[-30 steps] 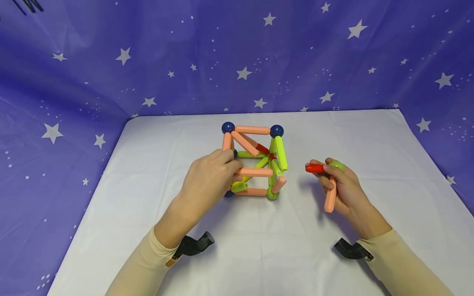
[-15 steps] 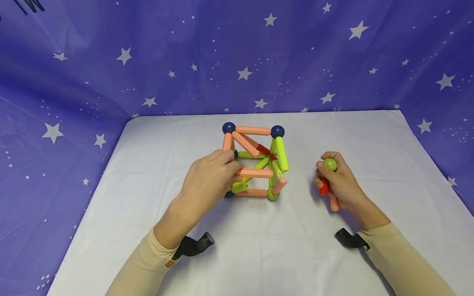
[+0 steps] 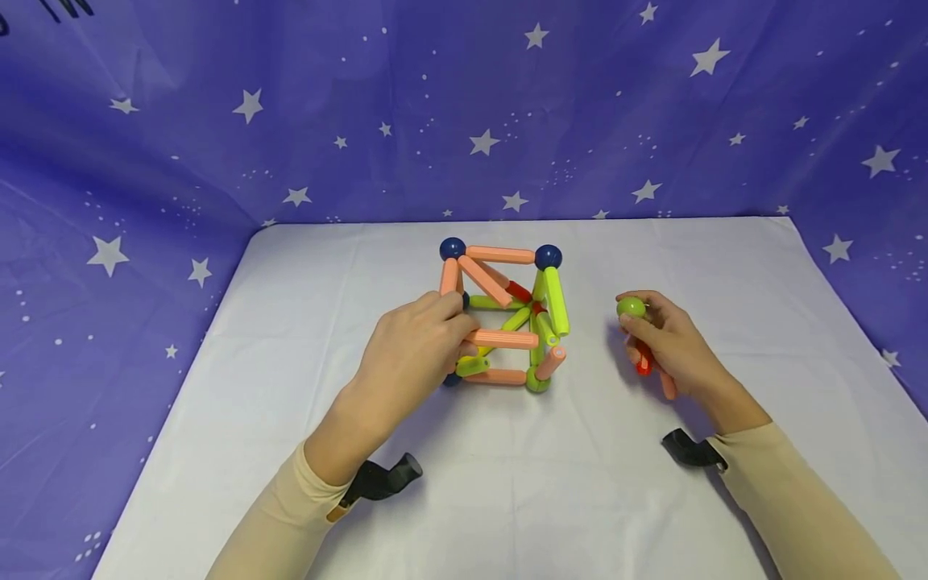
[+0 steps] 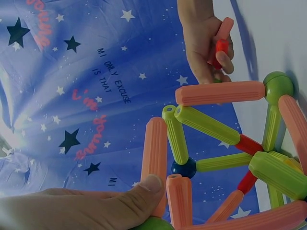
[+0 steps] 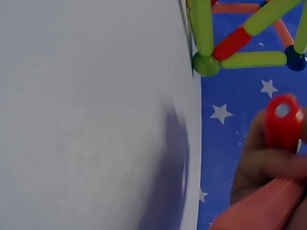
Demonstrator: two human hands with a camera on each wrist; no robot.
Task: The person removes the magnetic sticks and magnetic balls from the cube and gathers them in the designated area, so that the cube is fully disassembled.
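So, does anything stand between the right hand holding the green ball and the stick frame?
Nothing visible: in the head view, only white cloth shows between the right hand and the stick frame. The left hand is on the frame's opposite side.

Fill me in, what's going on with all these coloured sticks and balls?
A person is handling a stick-and-ball frame that stands on a white surface. The left hand has its grip on one orange stick of the frame. Apart from it, the right hand pinches a green ball, with a red stick and another orange stick also in its grip. Several of the frame's sticks end close together with no ball there.
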